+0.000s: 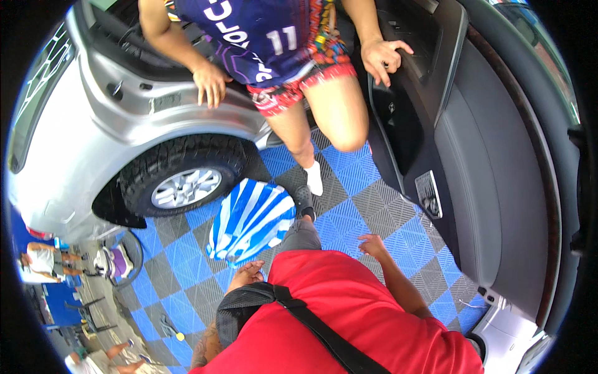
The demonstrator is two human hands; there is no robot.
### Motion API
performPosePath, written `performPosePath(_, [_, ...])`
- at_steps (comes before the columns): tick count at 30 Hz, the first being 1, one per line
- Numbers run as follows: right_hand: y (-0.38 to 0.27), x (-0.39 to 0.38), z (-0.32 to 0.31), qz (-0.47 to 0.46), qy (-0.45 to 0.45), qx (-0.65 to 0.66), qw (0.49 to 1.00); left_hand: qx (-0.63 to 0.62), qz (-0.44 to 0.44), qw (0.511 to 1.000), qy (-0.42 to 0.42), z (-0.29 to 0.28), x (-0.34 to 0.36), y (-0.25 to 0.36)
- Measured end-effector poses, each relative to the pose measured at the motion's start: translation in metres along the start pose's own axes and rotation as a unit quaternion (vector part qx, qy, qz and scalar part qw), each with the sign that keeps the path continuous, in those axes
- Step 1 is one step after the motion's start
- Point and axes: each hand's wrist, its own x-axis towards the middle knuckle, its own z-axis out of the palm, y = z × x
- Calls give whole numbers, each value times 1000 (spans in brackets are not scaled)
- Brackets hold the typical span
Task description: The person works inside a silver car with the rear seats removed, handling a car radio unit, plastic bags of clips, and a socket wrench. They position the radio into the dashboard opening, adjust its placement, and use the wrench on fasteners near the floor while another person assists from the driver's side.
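My left hand (248,274) is down at my left side, its fingers curled at the gathered end of a blue-and-white striped plastic bag (254,215). Their exact grip is partly hidden. The bag's full, rounded body spreads between the car's wheel and my leg. On my other side, my right hand (372,245) hangs over the floor with its fingers apart and nothing in it. Facing me, a person (274,43) in a dark jersey and red patterned shorts sits at the car's doorway. One of that person's hands rests on the body edge, the other on the door.
A silver car (75,131) with a chunky tyre (187,149) stands at left. Its open dark door (498,168) bounds the right. Blue and grey tiles (346,218) cover the floor. A purple-and-white machine (118,262) with a hose and other people are at far left.
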Motion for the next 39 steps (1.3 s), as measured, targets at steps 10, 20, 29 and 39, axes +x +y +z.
performPosePath(10, [9, -82, 45, -58, -56, -92, 993, -140, 124, 981, 45, -72, -70, -53])
performPosePath(20, [6, -92, 172, -68, -76, -88, 991, -46, 104, 993, 4, -188, -99, -52])
performPosePath(29, [-14, -158, 322, -85, -1, -12, 996, 56, 108, 993, 13, -318, -142, -58])
performPosePath(39, [-106, -209, 342, -131, -57, -85, 986, 89, 174, 980, -49, -319, -140, -19])
